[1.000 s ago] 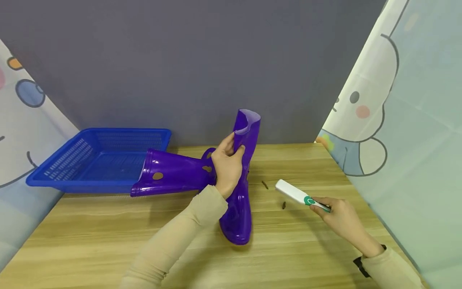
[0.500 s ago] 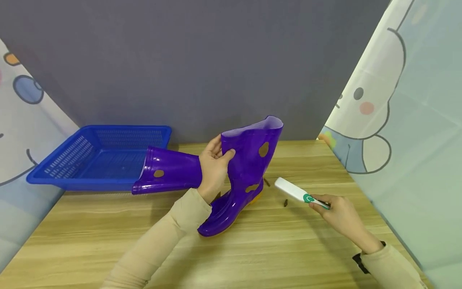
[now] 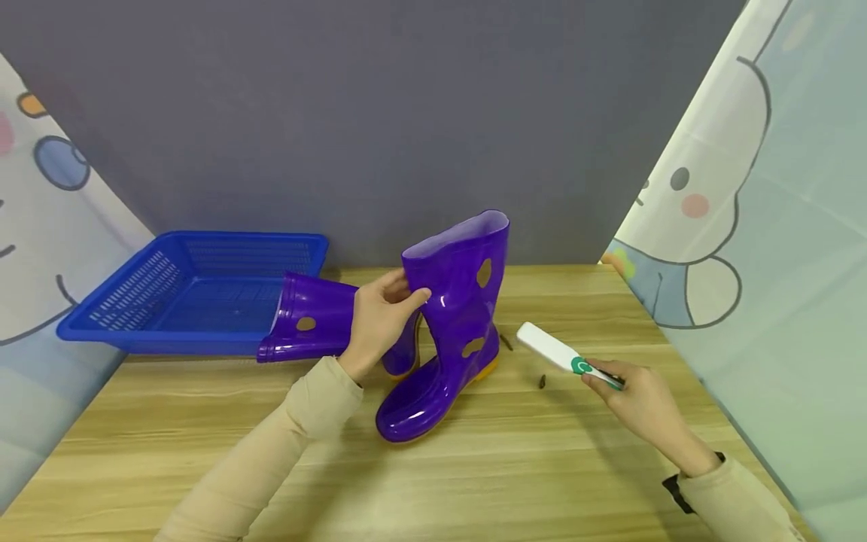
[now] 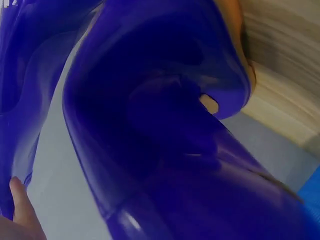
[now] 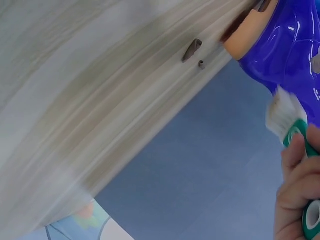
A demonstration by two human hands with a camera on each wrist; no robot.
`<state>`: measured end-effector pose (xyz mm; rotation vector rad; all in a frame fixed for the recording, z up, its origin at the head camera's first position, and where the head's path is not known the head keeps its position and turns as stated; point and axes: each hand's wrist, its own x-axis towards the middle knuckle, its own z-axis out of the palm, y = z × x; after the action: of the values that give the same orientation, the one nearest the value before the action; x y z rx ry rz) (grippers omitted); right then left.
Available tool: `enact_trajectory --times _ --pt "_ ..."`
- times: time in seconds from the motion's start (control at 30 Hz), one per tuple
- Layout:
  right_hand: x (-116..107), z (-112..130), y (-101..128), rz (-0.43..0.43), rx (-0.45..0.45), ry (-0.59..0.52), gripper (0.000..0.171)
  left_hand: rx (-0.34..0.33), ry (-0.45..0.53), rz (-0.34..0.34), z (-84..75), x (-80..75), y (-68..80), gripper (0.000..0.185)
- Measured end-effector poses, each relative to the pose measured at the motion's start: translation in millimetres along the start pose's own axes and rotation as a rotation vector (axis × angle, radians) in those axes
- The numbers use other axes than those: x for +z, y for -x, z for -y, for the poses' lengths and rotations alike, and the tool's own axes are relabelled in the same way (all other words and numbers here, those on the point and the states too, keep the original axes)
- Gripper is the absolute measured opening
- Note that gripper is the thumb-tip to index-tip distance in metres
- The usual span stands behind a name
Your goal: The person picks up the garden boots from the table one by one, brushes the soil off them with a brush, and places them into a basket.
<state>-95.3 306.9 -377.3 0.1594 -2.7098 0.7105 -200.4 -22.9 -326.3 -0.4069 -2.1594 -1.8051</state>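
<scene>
A glossy purple rain boot (image 3: 457, 301) with a yellowish sole and brown patches stands on the table in the head view, toe to the front left. My left hand (image 3: 379, 320) pinches the toe-side edge of its shaft, thumb in front and fingers partly hidden behind. Behind that hand and arm lies a second purple boot (image 3: 318, 320), its opening turned left by the basket; this boot fills much of the left wrist view. On the right, my right hand (image 3: 640, 395) grips a brush (image 3: 552, 348) with a white and green handle; pale bristles (image 5: 285, 112) show in the right wrist view.
A blue plastic basket (image 3: 196, 342) stands at the back left. Small dark brown bits (image 3: 542, 382) lie on the wooden table (image 3: 508, 474) between the upright boot and the brush. A grey wall (image 3: 406, 113) rises behind, with printed curtains (image 3: 792, 248) at both sides.
The held boot has turned from toe-forward to toe toward the front left, showing its patched side. My left hand has shifted left and slightly down with it. The brush hand has hardly moved.
</scene>
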Motion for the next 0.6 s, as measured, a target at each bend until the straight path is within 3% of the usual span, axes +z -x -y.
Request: enact_trajectory --times 0.17,0.3,0.43,0.5,0.6 --pt "2 2 1 -0.205 -0.081 -0.062 0.028 0.036 0.012 0.006 6.1 0.1 3.8 0.035" --pt "2 10 -5 -0.347 -0.087 -0.196 0.029 0.041 0.075 0.026 8.9 1.0 4.7 0.037" --pt "4 25 -20 -0.492 -0.188 -0.345 0.032 0.029 0.145 0.046 8.9 -0.4 5.9 0.041" --pt "6 35 -27 -0.523 -0.236 -0.405 0.032 0.019 0.174 0.050 8.5 -0.9 6.5 0.042" --pt "12 51 -36 -0.503 -0.278 -0.439 0.031 0.014 0.203 0.053 8.6 -0.1 6.8 0.041"
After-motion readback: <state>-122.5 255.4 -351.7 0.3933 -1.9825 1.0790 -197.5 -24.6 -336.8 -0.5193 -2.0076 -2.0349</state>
